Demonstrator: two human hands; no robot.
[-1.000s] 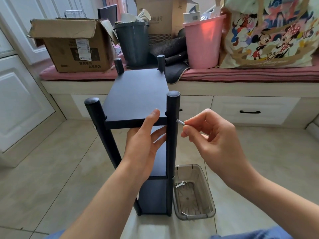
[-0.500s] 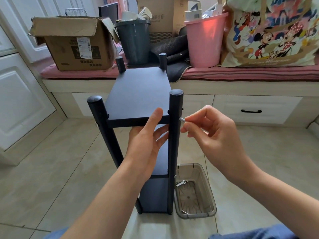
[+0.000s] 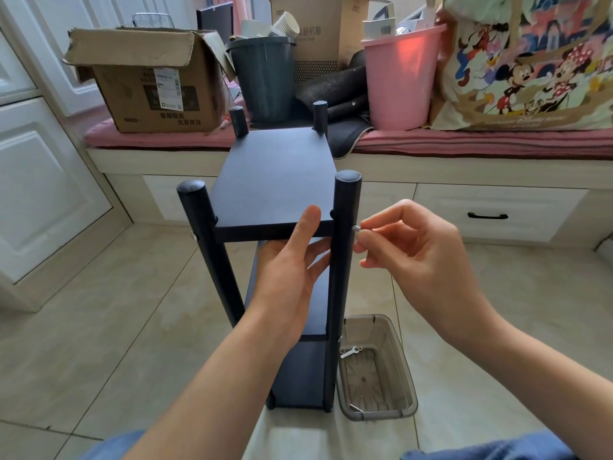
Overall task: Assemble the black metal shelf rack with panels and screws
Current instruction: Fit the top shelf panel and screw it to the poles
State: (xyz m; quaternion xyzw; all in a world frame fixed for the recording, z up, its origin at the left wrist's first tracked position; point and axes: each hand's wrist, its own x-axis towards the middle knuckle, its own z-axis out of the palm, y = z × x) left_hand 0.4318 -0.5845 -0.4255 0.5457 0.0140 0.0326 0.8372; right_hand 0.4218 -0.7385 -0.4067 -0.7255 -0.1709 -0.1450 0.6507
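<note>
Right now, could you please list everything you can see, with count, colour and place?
black metal shelf rack: one, black, upright on the tiled floor, centre
small silver screw: one, silver, at the rack's near right post
clear plastic tray: one, grey-tinted, floor right of the rack
small flat wrench: one, silver, inside the tray
cardboard box: one, brown, bench left
dark grey bin: one, bench centre
pink bucket: one, bench right
cartoon-print bag: one, multicoloured, far right
left hand: grips the top panel's front edge
right hand: pinches the screw

The black metal shelf rack (image 3: 275, 180) stands upright on the tiled floor, its top panel (image 3: 277, 175) level between four round posts; a small silver screw (image 3: 356, 228) sticks sideways from the near right post (image 3: 343, 247)
</note>
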